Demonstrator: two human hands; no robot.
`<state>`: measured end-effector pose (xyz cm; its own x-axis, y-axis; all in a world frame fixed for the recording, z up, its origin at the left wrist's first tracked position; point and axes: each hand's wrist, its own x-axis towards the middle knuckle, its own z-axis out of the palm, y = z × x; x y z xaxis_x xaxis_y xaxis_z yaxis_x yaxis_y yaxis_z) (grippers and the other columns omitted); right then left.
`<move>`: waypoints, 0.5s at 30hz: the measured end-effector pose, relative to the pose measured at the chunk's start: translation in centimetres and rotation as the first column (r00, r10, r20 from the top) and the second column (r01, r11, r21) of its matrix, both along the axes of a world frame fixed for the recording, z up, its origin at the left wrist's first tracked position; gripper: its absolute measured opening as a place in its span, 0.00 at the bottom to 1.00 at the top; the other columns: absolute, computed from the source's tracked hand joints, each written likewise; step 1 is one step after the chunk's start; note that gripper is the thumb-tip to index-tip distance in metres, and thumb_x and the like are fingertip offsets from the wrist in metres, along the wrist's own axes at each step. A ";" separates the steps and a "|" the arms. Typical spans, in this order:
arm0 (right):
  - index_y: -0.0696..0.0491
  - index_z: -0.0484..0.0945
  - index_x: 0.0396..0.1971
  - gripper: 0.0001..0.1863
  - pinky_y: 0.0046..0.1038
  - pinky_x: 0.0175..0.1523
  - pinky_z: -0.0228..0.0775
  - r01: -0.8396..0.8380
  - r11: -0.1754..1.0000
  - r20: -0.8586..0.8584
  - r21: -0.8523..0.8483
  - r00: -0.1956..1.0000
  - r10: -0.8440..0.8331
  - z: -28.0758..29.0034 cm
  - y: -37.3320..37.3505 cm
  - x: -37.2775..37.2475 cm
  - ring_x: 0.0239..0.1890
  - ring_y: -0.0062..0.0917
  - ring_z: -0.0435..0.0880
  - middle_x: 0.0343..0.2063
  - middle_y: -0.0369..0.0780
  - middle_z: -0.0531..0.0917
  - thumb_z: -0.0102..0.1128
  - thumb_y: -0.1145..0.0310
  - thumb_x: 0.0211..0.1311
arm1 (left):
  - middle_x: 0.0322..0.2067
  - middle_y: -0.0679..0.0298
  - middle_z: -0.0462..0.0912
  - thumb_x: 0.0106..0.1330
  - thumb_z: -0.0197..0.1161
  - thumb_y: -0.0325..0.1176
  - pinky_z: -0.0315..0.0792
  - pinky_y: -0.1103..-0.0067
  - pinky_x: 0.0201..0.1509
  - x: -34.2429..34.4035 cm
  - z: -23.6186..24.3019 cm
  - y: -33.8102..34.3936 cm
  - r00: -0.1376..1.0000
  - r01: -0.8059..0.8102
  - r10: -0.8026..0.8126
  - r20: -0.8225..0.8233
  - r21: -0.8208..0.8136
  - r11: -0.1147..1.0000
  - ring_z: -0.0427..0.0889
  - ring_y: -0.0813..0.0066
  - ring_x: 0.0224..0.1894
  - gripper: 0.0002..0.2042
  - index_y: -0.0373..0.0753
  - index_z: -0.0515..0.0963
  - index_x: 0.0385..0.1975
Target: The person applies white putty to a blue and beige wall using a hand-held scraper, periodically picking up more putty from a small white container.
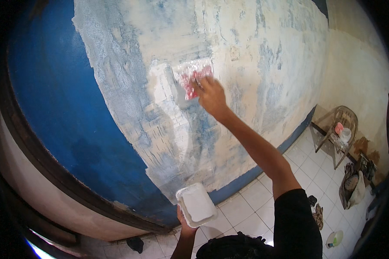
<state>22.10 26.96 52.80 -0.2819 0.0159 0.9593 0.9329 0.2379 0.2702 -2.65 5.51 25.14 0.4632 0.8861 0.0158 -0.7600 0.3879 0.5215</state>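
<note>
My right hand (212, 96) is raised to the wall, its fingers closed on a red putty spreader (194, 77) smeared with white paste. The spreader's broad edge lies against or very near the wall. Fresh white putty (177, 116) runs in a streak below and left of it. Low in front of me, my left hand (186, 222) grips the side of a white rectangular tub (196, 205) with white paste inside. Most of the left fingers are hidden by the tub.
The wall (246, 64) is patchy cream and grey-blue, with bare blue paint (60, 86) at left beside a dark frame. A chair (343, 129) bearing a pink item and a white container stands at right. Bags (354, 185) and a small bowl (334, 238) lie on the tiled floor.
</note>
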 end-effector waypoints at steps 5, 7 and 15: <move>0.57 0.81 0.35 0.14 0.33 0.38 0.70 -0.100 0.976 0.042 -0.191 0.993 0.110 -13.8 -1.4 -0.6 0.38 0.32 0.75 0.34 0.37 0.75 0.59 0.76 0.43 | 0.62 0.57 0.66 0.62 0.42 0.66 0.64 0.53 0.62 -0.5 -0.4 -0.1 0.999 0.009 -0.007 0.032 -0.055 0.998 0.68 0.52 0.61 0.38 0.47 0.57 0.67; 0.55 0.81 0.37 0.17 0.33 0.39 0.71 -0.052 0.967 0.079 -0.251 0.994 0.074 -16.3 -3.3 0.2 0.40 0.32 0.75 0.34 0.37 0.75 0.59 0.77 0.42 | 0.62 0.57 0.66 0.62 0.41 0.66 0.64 0.53 0.63 -0.8 -1.0 0.0 1.000 0.011 -0.010 0.019 -0.067 0.998 0.68 0.52 0.61 0.37 0.48 0.57 0.67; 0.52 0.82 0.39 0.24 0.31 0.35 0.70 -0.114 0.993 -0.032 -0.010 0.993 0.114 -1.3 -5.1 -1.1 0.34 0.32 0.76 0.32 0.39 0.77 0.64 0.81 0.33 | 0.62 0.56 0.66 0.63 0.40 0.65 0.63 0.53 0.63 -0.5 -0.5 -0.5 0.998 0.027 -0.024 0.062 -0.047 0.999 0.68 0.52 0.62 0.37 0.47 0.57 0.67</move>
<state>21.00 21.83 51.47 -0.2522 -0.0032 0.9677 0.9075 0.3463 0.2377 -3.11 5.00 24.69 0.4851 0.8744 0.0032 -0.7795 0.4308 0.4548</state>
